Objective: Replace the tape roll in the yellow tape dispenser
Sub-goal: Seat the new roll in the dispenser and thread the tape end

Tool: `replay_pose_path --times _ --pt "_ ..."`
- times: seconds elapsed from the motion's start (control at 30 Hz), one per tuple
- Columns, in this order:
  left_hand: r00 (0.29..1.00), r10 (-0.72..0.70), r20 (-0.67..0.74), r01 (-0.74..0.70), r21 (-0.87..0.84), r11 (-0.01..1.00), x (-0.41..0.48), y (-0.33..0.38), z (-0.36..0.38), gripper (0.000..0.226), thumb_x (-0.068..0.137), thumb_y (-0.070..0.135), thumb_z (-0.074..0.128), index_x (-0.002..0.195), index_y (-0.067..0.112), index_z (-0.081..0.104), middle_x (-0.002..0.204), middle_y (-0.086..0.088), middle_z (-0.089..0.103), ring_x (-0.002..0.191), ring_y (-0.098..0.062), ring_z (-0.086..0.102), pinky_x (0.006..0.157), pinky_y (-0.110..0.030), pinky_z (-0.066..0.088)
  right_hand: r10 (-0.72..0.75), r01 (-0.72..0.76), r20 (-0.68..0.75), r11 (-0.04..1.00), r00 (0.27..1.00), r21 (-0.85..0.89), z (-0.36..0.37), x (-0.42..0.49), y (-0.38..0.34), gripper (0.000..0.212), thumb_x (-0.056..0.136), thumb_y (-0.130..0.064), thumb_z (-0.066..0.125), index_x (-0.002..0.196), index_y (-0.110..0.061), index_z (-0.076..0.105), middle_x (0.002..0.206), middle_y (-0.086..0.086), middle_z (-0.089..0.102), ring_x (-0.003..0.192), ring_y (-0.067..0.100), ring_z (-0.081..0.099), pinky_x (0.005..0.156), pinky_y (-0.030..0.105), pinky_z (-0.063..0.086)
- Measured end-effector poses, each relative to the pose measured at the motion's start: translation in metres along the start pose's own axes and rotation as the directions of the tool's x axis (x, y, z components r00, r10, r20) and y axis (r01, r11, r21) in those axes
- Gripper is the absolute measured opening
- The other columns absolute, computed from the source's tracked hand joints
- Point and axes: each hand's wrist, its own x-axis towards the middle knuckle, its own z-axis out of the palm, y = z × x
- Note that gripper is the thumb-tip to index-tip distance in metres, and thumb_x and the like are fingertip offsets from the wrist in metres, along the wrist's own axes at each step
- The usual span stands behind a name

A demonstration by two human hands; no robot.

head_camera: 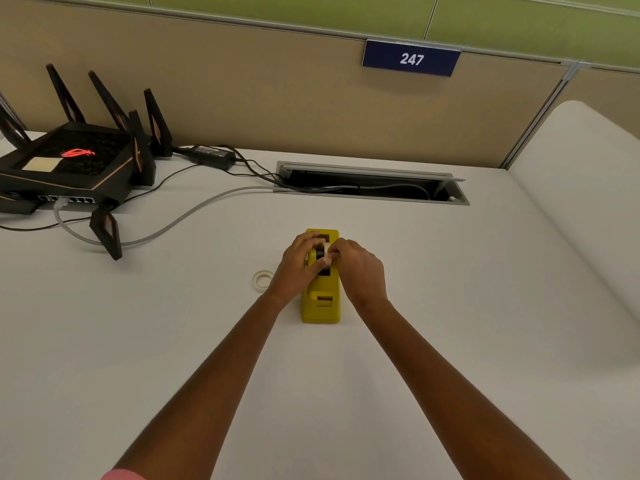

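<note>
The yellow tape dispenser (321, 306) stands on the white desk, its cutter end toward me. A tape roll on a black hub (320, 252) sits in the dispenser's slot, mostly hidden by fingers. My left hand (298, 268) grips the roll from the left side. From the right, my right hand (360, 268) pinches the same roll. A thin, nearly used-up tape ring (262, 280) lies flat on the desk just left of my left hand.
A black router (74, 161) with upright antennas sits at the far left, with cables (194, 211) trailing to an open cable hatch (372, 185) behind the dispenser. A beige partition with a "247" sign (411, 58) stands at the back.
</note>
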Motion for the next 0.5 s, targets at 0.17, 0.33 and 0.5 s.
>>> replay_pose_path --times 0.17,0.33,0.5 --pt "1.000 -0.003 -0.011 0.003 -0.010 1.000 -0.001 -0.002 0.000 0.042 0.085 0.023 0.057 0.124 0.012 0.046 0.141 -0.010 0.038 0.129 -0.027 0.036 0.108 -0.047 0.034 -0.002 0.002 -0.001 1.000 1.000 -0.008 0.000 0.004 -0.001 0.021 0.094 -0.019 0.043 0.106 -0.006 0.054 0.100 0.014 0.066 0.081 0.029 0.063 0.061 0.028 0.036" --pt "0.999 0.045 -0.017 -0.045 -0.021 0.999 -0.006 -0.006 0.000 0.041 0.084 0.018 0.059 0.122 0.011 0.046 0.139 -0.012 0.041 0.128 -0.026 0.038 0.106 -0.047 0.037 0.000 0.001 0.026 1.000 1.000 -0.018 -0.004 0.011 0.001 0.025 0.096 -0.019 0.039 0.105 -0.002 0.056 0.099 0.017 0.067 0.083 0.031 0.062 0.063 0.028 0.036" --pt "1.000 0.029 -0.001 -0.029 -0.021 0.999 -0.005 -0.005 0.000 0.044 0.082 0.016 0.061 0.123 0.011 0.044 0.139 -0.012 0.040 0.128 -0.027 0.038 0.104 -0.049 0.039 -0.047 0.052 0.065 0.996 0.997 -0.074 -0.009 0.020 -0.001 0.023 0.095 -0.019 0.042 0.105 -0.002 0.054 0.100 0.017 0.066 0.084 0.031 0.062 0.065 0.030 0.042"
